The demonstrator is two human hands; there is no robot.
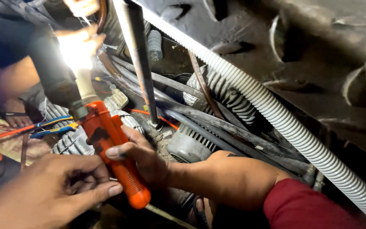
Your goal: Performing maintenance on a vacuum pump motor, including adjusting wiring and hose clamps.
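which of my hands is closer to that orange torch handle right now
Right. Your right hand is wrapped around the orange torch handle, gripping its middle. Your left hand sits just below and to the left of it, fingertips close to the lower end; contact is unclear.

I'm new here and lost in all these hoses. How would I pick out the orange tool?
Find the long ribbed grey plastic hose crossing diagonally. Left of it, the right hand grips an orange plastic torch handle, with the left hand beside it. It alone is bright orange, with a glaring flame above.
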